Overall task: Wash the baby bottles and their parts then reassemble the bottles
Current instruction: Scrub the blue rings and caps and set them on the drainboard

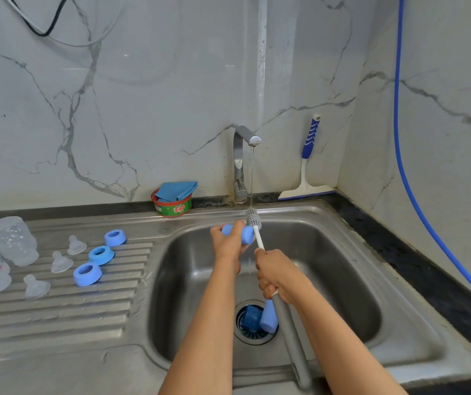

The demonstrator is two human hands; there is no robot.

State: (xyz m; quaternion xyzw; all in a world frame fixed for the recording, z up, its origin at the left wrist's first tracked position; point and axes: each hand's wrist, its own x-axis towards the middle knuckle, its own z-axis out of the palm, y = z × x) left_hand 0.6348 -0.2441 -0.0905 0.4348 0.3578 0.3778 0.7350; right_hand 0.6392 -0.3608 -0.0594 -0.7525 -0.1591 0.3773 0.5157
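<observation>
The grey handle of the brush (291, 332) rises from the near rim of the sink (342, 280) into the right hand (278, 273), whose fingers (265, 283) are closed firmly round it. Below those fingers, in the basin, a blue cap (268, 319) lies tilted at the drain (253, 337), touching a darker blue piece (249, 316) that cannot be identified. Just beyond and left of the right fingers, the left hand (227, 242) grips a second cap (245, 234) over the basin, fingers wrapped round it. The bristle head (253, 218) sits just beside that cap's right end, under a thin stream from the tap (241, 163). Well left of the left fingers, on the ribbed steel desk (57, 317), lie three blue rings (101, 255), apart from one another. Three clear teats (61, 262) sit further left, and two clear bottles (12, 240) stand at the far left edge. Beyond the left fingers, a soap tub (171, 208) carries a folded blue cloth (176, 190). Beyond the right fingers, a squeegee (308, 166) leans on the wall, with a blue hose (408, 181) hanging further right.
</observation>
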